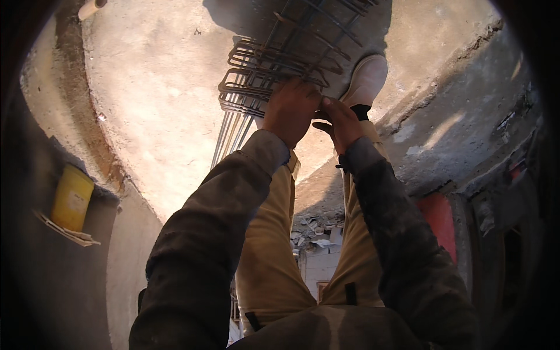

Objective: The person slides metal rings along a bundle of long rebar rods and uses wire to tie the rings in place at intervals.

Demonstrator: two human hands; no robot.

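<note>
A cage of steel rebar, with long bars (pixel 229 137) and several bent stirrups (pixel 239 107) bunched together, lies in front of me. My left hand (pixel 290 109) is at the right end of the stirrups, its back toward me and its fingers curled in. Right beside it, my right hand (pixel 344 121) is bent, with thumb and fingers close to the left hand's. The fingertips of both hands meet at a small dark spot. What they pinch there, if anything, is too small and too hidden to make out.
My shoe (pixel 368 76) stands just right of the cage on rough concrete (pixel 151 76). A yellow container (pixel 72 198) rests on a board at the far left. Rubble (pixel 315 226) lies behind my legs, and a red panel (pixel 438 224) shows past my right arm.
</note>
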